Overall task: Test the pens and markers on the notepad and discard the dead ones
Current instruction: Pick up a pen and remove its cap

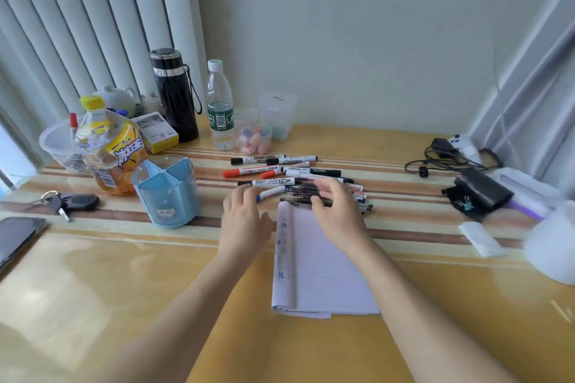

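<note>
The orange bottle (pixel 115 149) at far left is labelled "冰红茶". A blue pen holder (pixel 166 193) stands just beside it. The left hand (pixel 244 221) reaches the left edge of the marker pile (pixel 298 180), fingers extended and relaxed. One marker (pixel 258 159) reads "WHITEBOARD". The pile lies just beyond the notepad (pixel 326 258). The right hand (pixel 339 211) arches over dark pens; whether it grips one cannot be told.
</note>
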